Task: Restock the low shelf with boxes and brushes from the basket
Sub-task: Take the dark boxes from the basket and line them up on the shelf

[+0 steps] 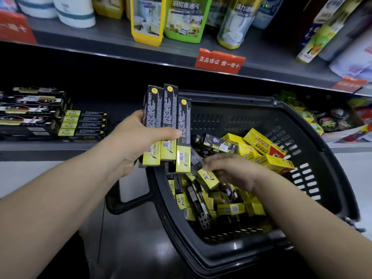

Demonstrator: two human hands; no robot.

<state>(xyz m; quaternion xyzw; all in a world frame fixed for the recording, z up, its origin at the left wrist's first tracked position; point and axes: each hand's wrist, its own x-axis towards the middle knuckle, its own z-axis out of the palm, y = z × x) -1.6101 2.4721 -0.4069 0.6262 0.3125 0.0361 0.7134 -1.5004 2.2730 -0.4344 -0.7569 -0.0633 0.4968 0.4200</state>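
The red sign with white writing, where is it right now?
In the head view, the red sign hangs on the front edge of the upper shelf, right of centre, just below the green bottle and above the basket.

Right hand [231,170] motion-blurred over the black plastic slotted shopping basket [314,158]; cannot tell if its fingers grip the blurred dark long carton [196,161] beneath them. Left hand [138,137] palm and fingers hidden behind the fan of black-and-yellow long cartons [167,127]; only the thumb shows. Small print on those cartons unreadable. Basket's lower layers buried under loose yellow and black boxes [231,208]. White paper rolls [74,11] and bright cleaner bottles [181,19] cut off at top edge. Colourful packets [332,117] far right smeared, unidentifiable.
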